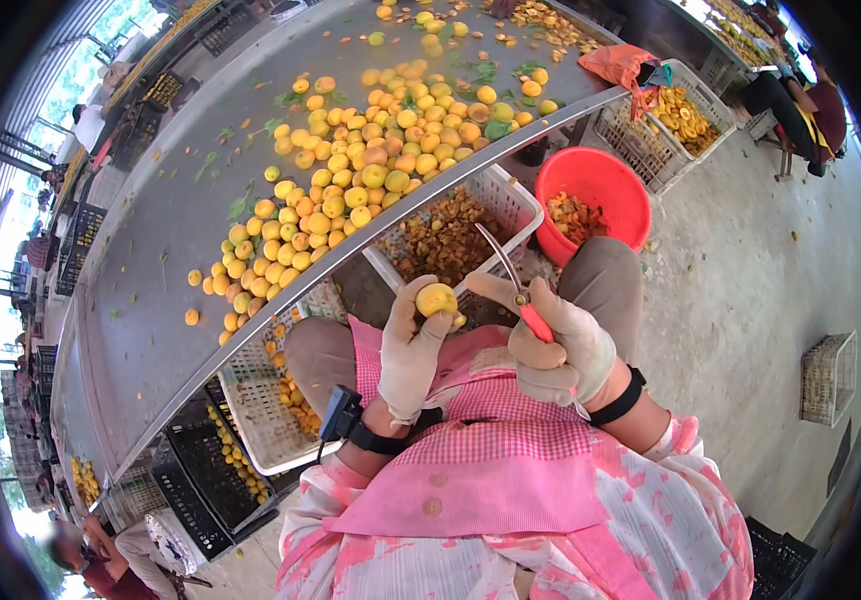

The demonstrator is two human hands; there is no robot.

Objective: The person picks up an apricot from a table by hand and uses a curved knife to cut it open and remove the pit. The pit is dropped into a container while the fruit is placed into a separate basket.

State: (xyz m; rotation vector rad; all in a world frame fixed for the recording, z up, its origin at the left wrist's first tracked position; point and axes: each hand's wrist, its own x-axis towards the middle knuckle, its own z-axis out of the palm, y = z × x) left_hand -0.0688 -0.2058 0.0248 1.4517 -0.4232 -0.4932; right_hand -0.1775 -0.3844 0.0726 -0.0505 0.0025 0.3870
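Note:
My left hand (412, 350), in a pale glove, holds a yellow apricot (437, 299) between thumb and fingers. In my gloved right hand (561, 345) is a curved knife (537, 322) with a red handle; its blade points up and to the left, apart from the fruit. My right index finger stretches out toward the apricot. Both hands are above my lap, over a pink checked apron (491, 420). Just beyond them stands a white crate (532, 208) of brownish fruit pieces, below the metal table's edge.
Many apricots (376, 155) lie on the metal table (151, 290). A red basin (626, 200) of fruit pieces is beyond my right knee. White crates (251, 400) and a black crate (196, 480) stand at the left. Other people sit at the far right and lower left.

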